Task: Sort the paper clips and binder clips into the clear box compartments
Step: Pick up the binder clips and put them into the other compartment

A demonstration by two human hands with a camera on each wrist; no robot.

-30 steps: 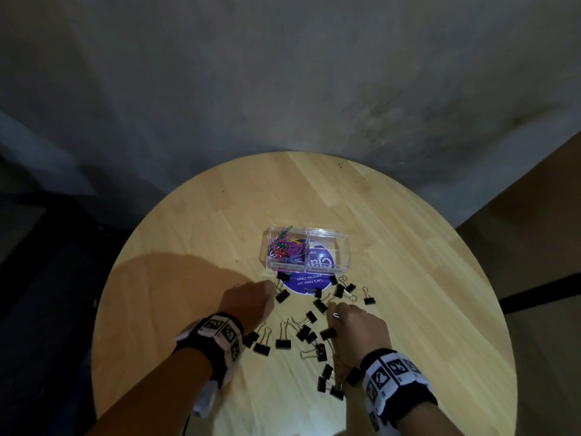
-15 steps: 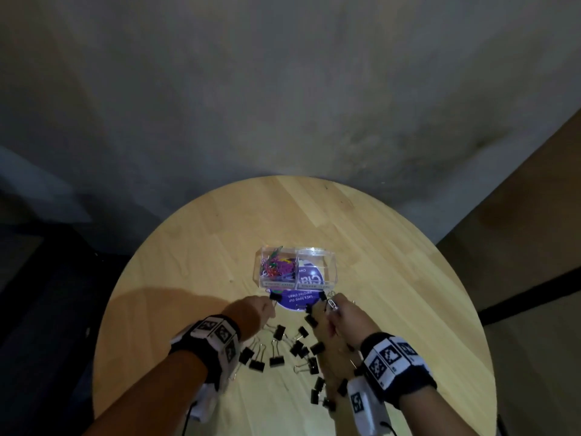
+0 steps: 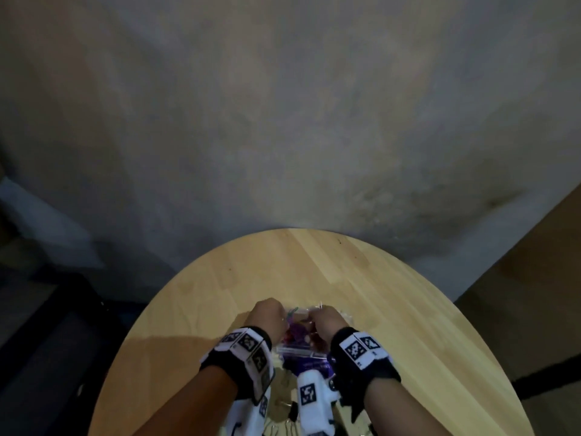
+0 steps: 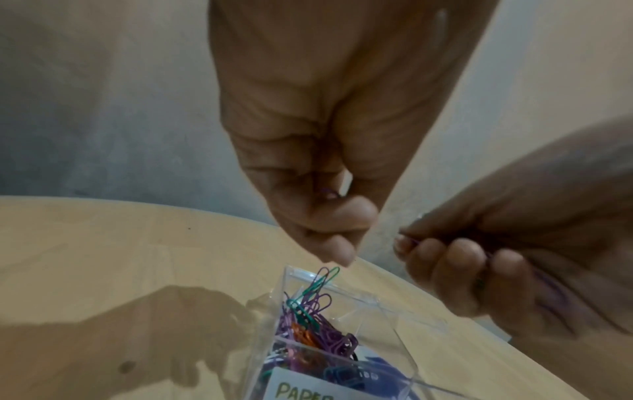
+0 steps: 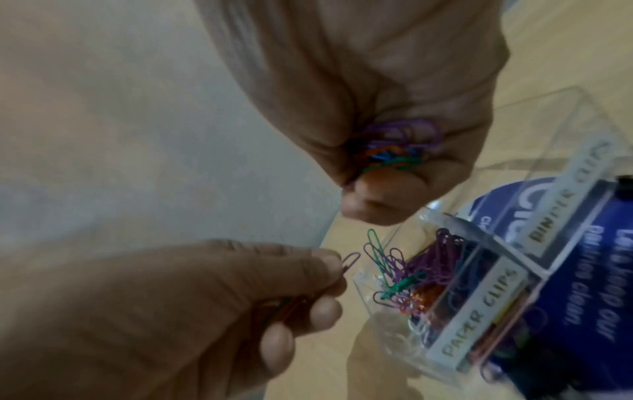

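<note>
The clear box sits on the round wooden table, and both hands hover just over it. Its compartment labelled PAPER CLIPS holds a heap of coloured paper clips. My left hand pinches a purple paper clip at its fingertips, with more clips tucked under its curled fingers. My right hand grips a bunch of coloured paper clips in its fist. The BINDER CLIPS side looks mostly bare over a blue sticker. Black binder clips lie behind the wrists, largely hidden.
A blue round sticker lies under the box. The table's curved far edge meets a grey wall. Bare wood stretches to the left and right of the box. Dark floor shows at the left.
Both hands have left the scattered binder clips and moved forward over the box. The head view has tilted up, so the table sits lower in the picture.
</note>
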